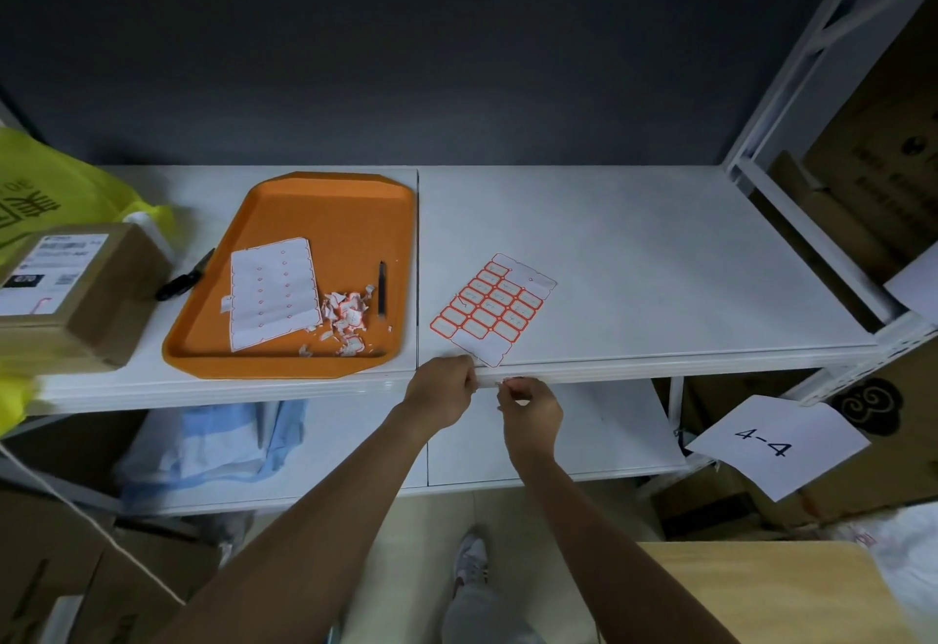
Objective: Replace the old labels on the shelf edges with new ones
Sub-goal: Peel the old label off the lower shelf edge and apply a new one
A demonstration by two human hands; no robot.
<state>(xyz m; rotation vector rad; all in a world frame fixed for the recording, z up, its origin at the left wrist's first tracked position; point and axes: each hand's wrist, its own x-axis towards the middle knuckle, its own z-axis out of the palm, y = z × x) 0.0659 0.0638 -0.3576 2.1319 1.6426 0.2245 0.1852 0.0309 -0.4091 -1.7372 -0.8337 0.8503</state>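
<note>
A sheet of red-bordered labels (491,307) lies on the white shelf near its front edge (660,369). My left hand (446,389) rests against that edge just below the sheet, fingers curled. My right hand (530,412) is beside it, pinching a small red-and-white label (512,380) at the shelf edge. An orange tray (350,217) to the left holds a used label backing sheet (274,290), a heap of torn old label scraps (347,313) and a black pen (381,287).
Black scissors (183,278) lie left of the tray, beside a cardboard parcel (76,288) and a yellow bag (45,176). Folded blue cloth (213,445) sits on the lower shelf. A paper marked 4-4 (771,445) hangs at the right by cartons.
</note>
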